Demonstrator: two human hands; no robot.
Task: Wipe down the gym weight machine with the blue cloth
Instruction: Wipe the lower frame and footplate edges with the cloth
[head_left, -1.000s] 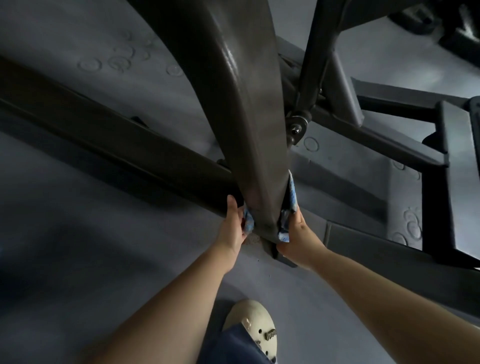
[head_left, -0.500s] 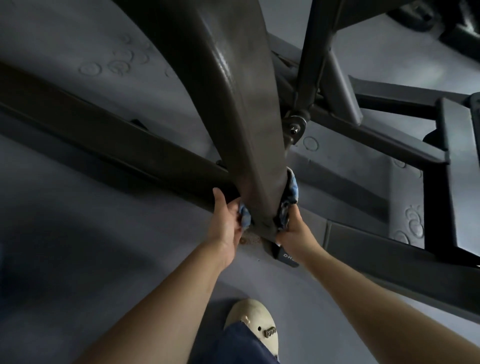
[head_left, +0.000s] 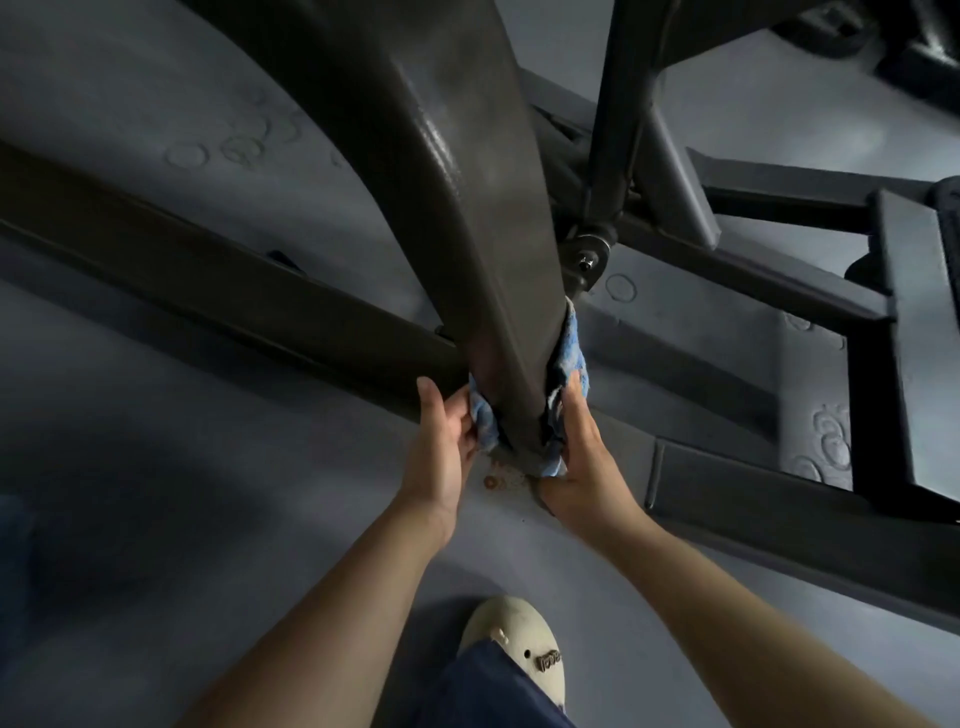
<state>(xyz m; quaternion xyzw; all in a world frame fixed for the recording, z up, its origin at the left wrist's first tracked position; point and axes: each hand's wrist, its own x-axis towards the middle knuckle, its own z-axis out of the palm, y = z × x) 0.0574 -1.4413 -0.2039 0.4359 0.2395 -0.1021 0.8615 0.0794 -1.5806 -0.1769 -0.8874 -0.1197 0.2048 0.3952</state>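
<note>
nearest the camera, at the bottom edge, a cream moulded clog with round holes pokes out under a dark blue trouser leg on the smooth grey floor. just beyond it two bare forearms reach up to the foot of a thick, dark metal post of the weight machine, matte with a dull sheen along one rounded edge. the blue cloth, nubbly terry with paler patches, is wrapped round the bottom of that post. the left hand pinches its bunched end on the left side, thumb raised along the post; the right hand presses the cloth flat against the right side with fingers extended. the hands are apart, one on each side of the post. behind them a long square-section base rail runs across the floor. farther off, a bolted pivot bracket joins a slimmer strut, and flat black frame bars form a rectangle at right. faint ring marks dot the floor.
</note>
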